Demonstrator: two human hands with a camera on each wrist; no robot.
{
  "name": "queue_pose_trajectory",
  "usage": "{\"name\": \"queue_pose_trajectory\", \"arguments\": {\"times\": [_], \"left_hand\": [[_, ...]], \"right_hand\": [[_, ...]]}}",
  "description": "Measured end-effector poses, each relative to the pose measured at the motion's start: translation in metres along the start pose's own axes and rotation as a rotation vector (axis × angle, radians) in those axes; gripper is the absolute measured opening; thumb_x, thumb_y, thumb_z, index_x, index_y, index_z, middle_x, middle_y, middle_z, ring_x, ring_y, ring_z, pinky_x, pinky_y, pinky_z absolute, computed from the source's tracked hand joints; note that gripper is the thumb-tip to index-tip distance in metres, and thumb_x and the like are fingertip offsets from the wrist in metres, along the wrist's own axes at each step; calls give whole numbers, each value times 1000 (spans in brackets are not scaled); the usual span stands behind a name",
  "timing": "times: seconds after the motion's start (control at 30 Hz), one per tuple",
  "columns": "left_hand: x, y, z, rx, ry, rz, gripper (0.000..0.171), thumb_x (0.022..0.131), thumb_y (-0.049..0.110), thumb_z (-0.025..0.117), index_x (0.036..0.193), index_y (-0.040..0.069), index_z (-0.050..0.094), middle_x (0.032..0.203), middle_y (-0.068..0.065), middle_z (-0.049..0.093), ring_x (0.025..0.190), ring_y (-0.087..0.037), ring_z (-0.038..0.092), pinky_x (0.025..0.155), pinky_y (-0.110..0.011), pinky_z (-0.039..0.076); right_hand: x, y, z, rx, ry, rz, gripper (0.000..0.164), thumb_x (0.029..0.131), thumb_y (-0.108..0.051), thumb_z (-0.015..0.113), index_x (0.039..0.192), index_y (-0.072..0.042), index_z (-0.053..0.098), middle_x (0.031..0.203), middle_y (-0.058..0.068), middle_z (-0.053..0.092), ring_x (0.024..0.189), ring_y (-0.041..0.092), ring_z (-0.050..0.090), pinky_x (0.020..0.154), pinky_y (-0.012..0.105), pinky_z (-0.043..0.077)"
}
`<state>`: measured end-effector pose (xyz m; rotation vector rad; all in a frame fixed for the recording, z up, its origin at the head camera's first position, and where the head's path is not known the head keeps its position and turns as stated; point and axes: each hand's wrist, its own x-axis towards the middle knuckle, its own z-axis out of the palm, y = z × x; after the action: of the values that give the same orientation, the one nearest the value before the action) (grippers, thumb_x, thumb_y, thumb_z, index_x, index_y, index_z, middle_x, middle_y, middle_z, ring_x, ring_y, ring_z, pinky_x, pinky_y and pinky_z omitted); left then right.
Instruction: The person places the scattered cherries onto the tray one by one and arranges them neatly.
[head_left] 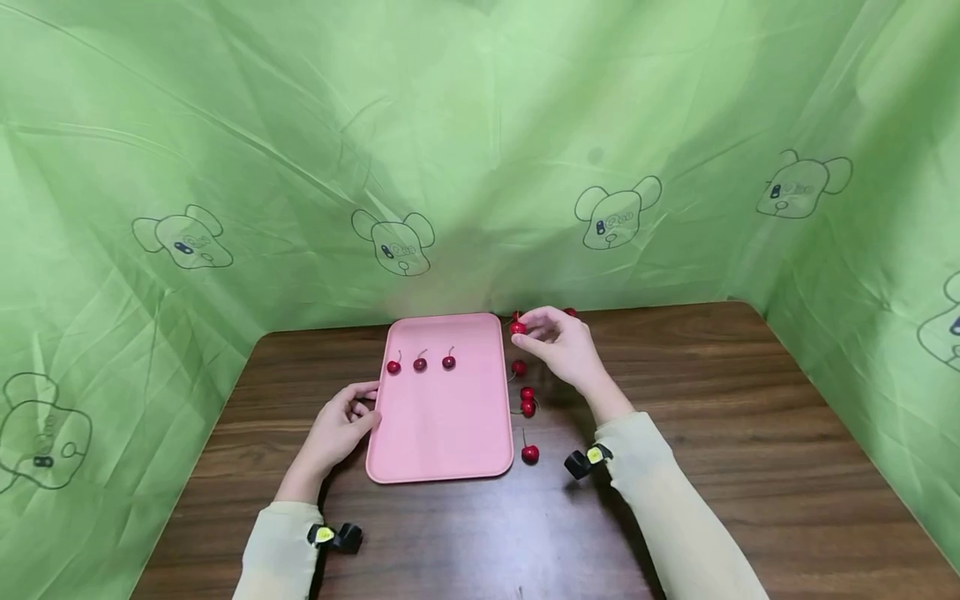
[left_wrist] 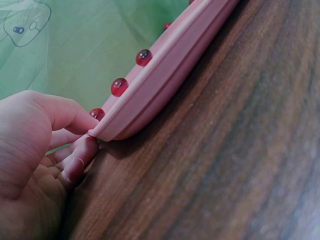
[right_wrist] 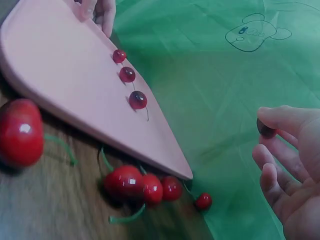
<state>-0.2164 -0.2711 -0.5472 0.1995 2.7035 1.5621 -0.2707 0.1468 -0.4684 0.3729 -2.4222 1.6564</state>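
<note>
A pink tray [head_left: 442, 433] lies on the table, and my left hand [head_left: 341, 427] pinches its left rim between thumb and fingers. Three dark red cherries with stems sit in a row in the tray's upper part; the rightmost cherry [head_left: 448, 362] is near the middle. Above the table, past the tray's far right corner, my right hand [head_left: 558, 340] holds a cherry [right_wrist: 265, 129] between thumb and fingertips. In the left wrist view the left hand [left_wrist: 40, 150] grips the tray wall [left_wrist: 150, 95], with cherries showing over the rim.
Several more cherries lie on the brown wooden table [head_left: 675, 400] along the tray's right side, the nearest cherry [head_left: 530, 454] by its lower right corner. Another cherry [head_left: 571, 312] is partly hidden behind the right hand. Green cloth [head_left: 480, 167] hangs behind and on both sides.
</note>
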Motion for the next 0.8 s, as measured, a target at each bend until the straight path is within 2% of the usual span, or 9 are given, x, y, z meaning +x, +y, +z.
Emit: {"name": "queue_pose_trajectory", "arguments": {"times": [0.3, 0.53, 0.7, 0.8], "left_hand": [[0, 0, 0, 11, -3, -7, 46, 98, 3, 77, 143, 4, 66, 124, -16, 71, 90, -22, 61, 72, -24, 51], [0, -1, -1, 15, -6, 1, 46, 98, 3, 77, 143, 3, 66, 124, -16, 71, 90, -22, 62, 71, -24, 51], [0, 0, -1, 5, -6, 2, 46, 98, 3, 77, 143, 3, 66, 124, -16, 71, 89, -21, 62, 70, -24, 51], [0, 0, -1, -3, -2, 0, 46, 98, 2, 77, 143, 4, 67, 123, -16, 71, 89, -20, 62, 71, -24, 51]], "right_hand": [[9, -1, 19, 33, 5, -3, 27, 93, -20, 90, 116, -12, 78, 106, 6, 79, 93, 23, 74, 78, 31, 56], [14, 0, 36, 8, -29, 19, 25, 94, -21, 89, 116, -14, 78, 104, 3, 80, 92, 21, 74, 73, 32, 58], [16, 2, 46, -10, -37, 17, 24, 94, -20, 89, 114, -14, 78, 101, 7, 80, 89, 20, 75, 74, 32, 58], [18, 3, 51, -22, -34, 11, 24, 93, -20, 90, 113, -14, 79, 99, 6, 81, 88, 20, 76, 74, 33, 57]]}}
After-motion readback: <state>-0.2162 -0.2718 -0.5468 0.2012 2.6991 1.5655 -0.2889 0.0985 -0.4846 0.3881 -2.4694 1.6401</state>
